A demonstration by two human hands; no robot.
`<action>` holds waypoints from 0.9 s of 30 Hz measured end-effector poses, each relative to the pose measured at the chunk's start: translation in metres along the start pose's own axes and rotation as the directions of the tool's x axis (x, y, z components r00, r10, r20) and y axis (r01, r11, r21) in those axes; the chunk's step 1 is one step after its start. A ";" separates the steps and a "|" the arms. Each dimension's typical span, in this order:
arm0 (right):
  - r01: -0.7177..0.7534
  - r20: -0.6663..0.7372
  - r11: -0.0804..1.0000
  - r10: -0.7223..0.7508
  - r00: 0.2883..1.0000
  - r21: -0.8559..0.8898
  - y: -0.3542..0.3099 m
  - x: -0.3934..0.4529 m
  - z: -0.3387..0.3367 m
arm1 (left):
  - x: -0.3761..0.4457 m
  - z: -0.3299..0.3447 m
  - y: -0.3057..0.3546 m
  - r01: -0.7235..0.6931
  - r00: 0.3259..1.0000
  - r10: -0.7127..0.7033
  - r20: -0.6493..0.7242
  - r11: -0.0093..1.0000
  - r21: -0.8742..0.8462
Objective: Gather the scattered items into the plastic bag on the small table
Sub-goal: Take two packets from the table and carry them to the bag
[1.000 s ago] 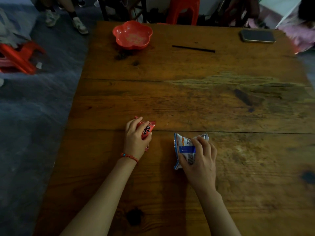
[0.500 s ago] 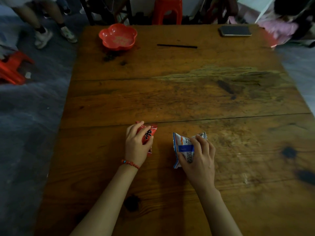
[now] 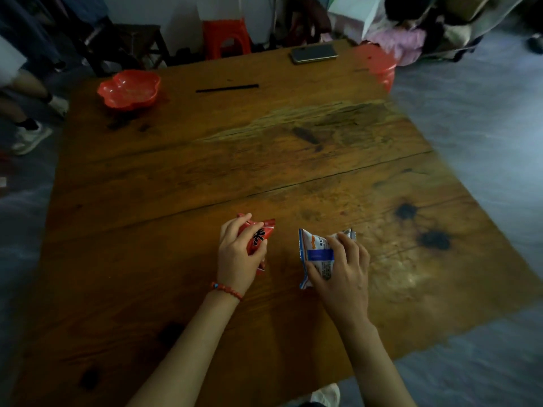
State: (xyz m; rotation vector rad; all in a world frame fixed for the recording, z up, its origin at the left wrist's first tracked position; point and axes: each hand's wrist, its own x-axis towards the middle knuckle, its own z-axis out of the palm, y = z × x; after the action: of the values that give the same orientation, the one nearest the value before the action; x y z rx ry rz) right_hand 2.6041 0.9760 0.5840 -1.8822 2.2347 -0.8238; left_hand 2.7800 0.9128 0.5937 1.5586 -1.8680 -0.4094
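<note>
My left hand (image 3: 235, 257) covers most of the red snack packet (image 3: 261, 237), so its black lettering can't be read. My right hand (image 3: 340, 274) hides the lower right of the white-and-blue packet (image 3: 316, 254); its print is too small to read. The counter (image 3: 205, 171) near edge runs out of frame.

Head view, steeply down over table (image 3: 205, 171)

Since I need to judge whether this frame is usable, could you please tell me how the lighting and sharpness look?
Head view: dim and underexposed overall; the hands and packets stay fairly sharp; the floor and background at the edges are smeared with motion blur; the table edges bow and splay from wide-angle distortion; no strong glare.
</note>
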 end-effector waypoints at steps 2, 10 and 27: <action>-0.014 -0.017 1.000 0.014 1.000 0.000 0.021 -0.008 -0.016 | -0.007 0.011 0.024 -0.028 1.000 0.028 0.011 1.000 -0.004; -0.115 -0.137 0.993 0.119 0.983 0.036 0.120 -0.050 -0.094 | -0.045 0.069 0.138 -0.155 0.984 0.158 0.079 0.987 -0.051; -0.585 -0.464 0.809 0.500 0.731 -0.050 0.320 -0.133 -0.223 | -0.078 0.241 0.348 -0.451 0.758 0.567 0.322 0.813 -0.368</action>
State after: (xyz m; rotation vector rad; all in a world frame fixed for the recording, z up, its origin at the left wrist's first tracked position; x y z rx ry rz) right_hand 2.2601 1.2027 0.5899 -1.0128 3.0072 -1.0040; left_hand 2.3666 1.0299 0.6104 0.7484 -2.3505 -0.7474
